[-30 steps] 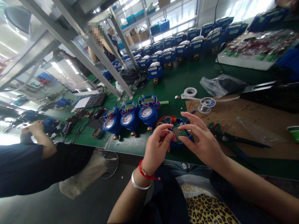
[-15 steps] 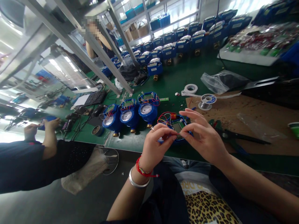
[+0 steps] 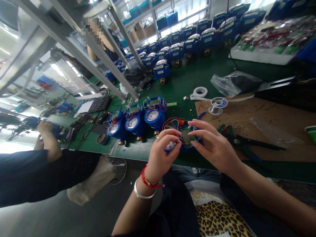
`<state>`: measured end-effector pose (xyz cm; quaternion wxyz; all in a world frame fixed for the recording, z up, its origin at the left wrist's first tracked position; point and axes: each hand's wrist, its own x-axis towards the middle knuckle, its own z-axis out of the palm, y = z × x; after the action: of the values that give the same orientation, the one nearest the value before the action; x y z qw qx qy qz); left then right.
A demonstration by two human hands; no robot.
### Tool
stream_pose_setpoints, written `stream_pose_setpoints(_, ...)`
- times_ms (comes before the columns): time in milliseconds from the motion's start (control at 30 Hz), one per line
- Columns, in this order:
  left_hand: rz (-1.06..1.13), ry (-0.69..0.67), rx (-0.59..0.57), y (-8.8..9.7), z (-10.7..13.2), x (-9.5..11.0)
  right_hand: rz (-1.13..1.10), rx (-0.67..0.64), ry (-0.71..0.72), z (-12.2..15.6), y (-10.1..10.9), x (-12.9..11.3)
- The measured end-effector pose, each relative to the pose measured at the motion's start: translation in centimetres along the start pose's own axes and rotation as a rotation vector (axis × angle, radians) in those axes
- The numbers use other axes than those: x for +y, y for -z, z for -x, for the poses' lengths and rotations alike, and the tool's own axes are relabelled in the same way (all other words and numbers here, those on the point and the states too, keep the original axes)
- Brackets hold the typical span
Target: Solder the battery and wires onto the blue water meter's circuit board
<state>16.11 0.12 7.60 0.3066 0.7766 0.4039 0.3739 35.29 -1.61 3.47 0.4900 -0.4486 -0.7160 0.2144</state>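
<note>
A blue water meter (image 3: 184,140) with a small display and loose red, yellow and blue wires (image 3: 172,124) lies at the near edge of the green table (image 3: 197,79). My left hand (image 3: 161,154) pinches thin wires at the meter's left side, fingers closed. My right hand (image 3: 212,146) rests on the meter's right side, thumb and forefinger pinched at the display and wires. Three more blue meters (image 3: 134,121) stand in a row just left of it.
Pliers (image 3: 244,141) lie on a brown board (image 3: 266,115) to my right, with a solder spool (image 3: 217,104), a tape roll (image 3: 199,92) and a plastic bag (image 3: 234,82) beyond. Rows of blue meters (image 3: 187,46) fill the far table. A person's arm (image 3: 46,138) works at left.
My two hands have shifted slightly along the meter, still pinching its wires. The view has tilted a little. The person's arm at left has moved.
</note>
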Motion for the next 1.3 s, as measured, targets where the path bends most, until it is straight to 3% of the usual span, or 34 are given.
stream_pose_setpoints(167,0.247,0.049,-0.08,-0.2,0.6,-0.4,0.013,0.021,-0.062,0.9,0.0,0.7)
stream_pose_setpoints(367,0.5,0.137,0.056,-1.1,1.0,-0.7,0.03,0.067,-0.033,1.9,-1.2,1.2)
stream_pose_setpoints(467,0.253,0.096,0.112,-1.0,1.0,-1.0,0.03,0.071,-0.034,2.2,-1.5,1.4)
stream_pose_setpoints(600,-0.164,-0.084,0.057,-1.2,1.1,-1.4,0.033,0.051,-0.036,2.3,-1.6,1.6)
stream_pose_setpoints(700,-0.288,-0.098,0.017,-1.7,1.3,-1.6,0.035,0.048,-0.03,2.4,-1.7,1.8)
stream_pose_setpoints(1033,-0.212,0.014,-0.013,-2.2,1.5,-1.8,0.03,0.046,-0.02,2.3,-1.5,1.7)
stream_pose_setpoints(1300,-0.163,0.112,0.022,-2.4,1.5,-1.6,0.037,0.059,-0.007,2.4,0.0,1.2)
